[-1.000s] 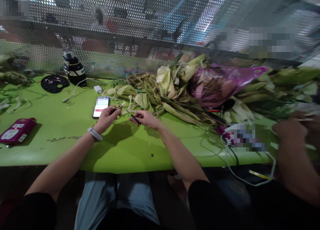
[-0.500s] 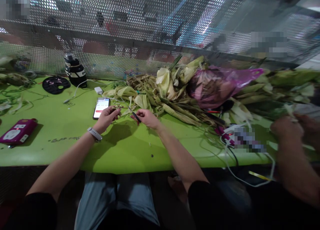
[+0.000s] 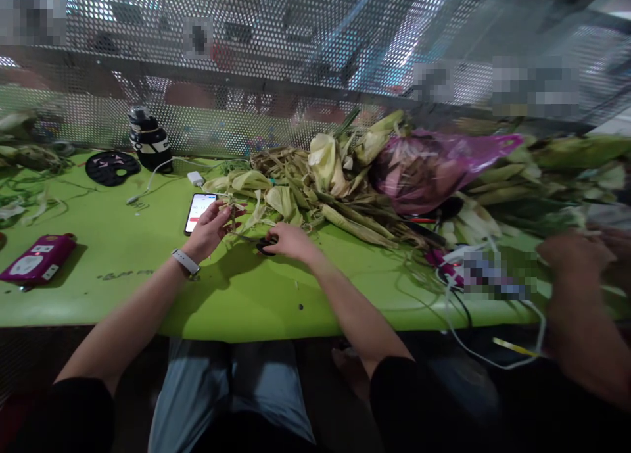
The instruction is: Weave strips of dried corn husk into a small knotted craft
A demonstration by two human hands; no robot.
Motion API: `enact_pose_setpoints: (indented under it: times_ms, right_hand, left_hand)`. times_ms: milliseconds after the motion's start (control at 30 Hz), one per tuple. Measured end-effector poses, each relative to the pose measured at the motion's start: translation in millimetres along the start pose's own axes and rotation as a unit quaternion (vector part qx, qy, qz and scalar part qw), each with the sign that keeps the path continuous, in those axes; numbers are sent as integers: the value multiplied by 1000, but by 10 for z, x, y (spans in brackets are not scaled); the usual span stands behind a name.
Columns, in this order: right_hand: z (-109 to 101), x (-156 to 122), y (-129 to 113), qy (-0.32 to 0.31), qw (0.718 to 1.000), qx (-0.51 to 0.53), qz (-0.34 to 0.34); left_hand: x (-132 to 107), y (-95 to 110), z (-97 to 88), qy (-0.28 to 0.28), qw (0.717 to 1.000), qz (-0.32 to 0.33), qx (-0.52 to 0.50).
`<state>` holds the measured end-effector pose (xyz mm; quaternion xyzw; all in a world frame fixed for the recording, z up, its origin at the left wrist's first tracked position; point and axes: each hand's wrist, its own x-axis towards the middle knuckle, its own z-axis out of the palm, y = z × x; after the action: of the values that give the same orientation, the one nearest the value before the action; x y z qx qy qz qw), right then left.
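My left hand (image 3: 211, 224), with a white watch on the wrist, is raised a little above the green table (image 3: 148, 288) and pinches a small strip of corn husk (image 3: 229, 213). My right hand (image 3: 290, 240) lies low on the table, fingers curled over a dark-handled tool (image 3: 266, 246) that looks like small scissors. Both hands are at the near edge of a big pile of corn husks and leaves (image 3: 325, 183). A phone (image 3: 197, 212) with a lit screen lies just behind my left hand.
A pink plastic bag (image 3: 434, 167) sits in the pile. A magenta device (image 3: 34, 259), a black disc (image 3: 111, 167), a dark bottle (image 3: 148, 141) and a white charger cable (image 3: 158, 170) lie at left. Another person's hands (image 3: 582, 262) work at the right. A perforated metal screen (image 3: 246, 65) backs the table.
My right hand has dropped from a raised pinch on the tool down onto the table. My left hand has lifted slightly with the husk strip.
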<state>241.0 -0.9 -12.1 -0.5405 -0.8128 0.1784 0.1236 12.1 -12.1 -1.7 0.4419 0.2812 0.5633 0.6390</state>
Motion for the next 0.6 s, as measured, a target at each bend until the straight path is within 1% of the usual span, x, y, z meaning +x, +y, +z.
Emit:
enact_pose_setpoints:
  times_ms: [67,167,233,267,300,333,367,400,500,600]
  right_hand:
    - [-7,14,18,-29,999,11,13]
    - [-74,3,24,-86,993,77,15]
    - [-133,-32,-29,-80,987,137,4]
    - [-156,-54,-77,-41,984,172,6]
    - [-169,-76,-137,12,977,213,-2]
    - [-170,-94,-204,55,966,250,-31]
    - [-159,-108,-272,77,956,278,-60]
    - [-137,-115,-334,107,948,291,-75]
    - [-39,-102,-446,161,948,255,-100]
    - [29,-75,-442,175,953,225,-103]
  left_hand:
    - [-3,-1,10,0,1000,-1,11]
    - [1,-18,32,8,1000,1,16]
    - [1,-48,56,19,1000,7,11]
    - [-1,-70,71,24,1000,8,11]
    - [-5,-95,90,30,999,7,14]
    - [-11,-123,110,34,999,6,19]
    - [-20,-151,133,36,999,4,25]
    - [-31,-177,156,35,999,1,30]
    - [-76,-222,215,25,999,-16,34]
    - [-120,-212,242,15,997,-51,49]
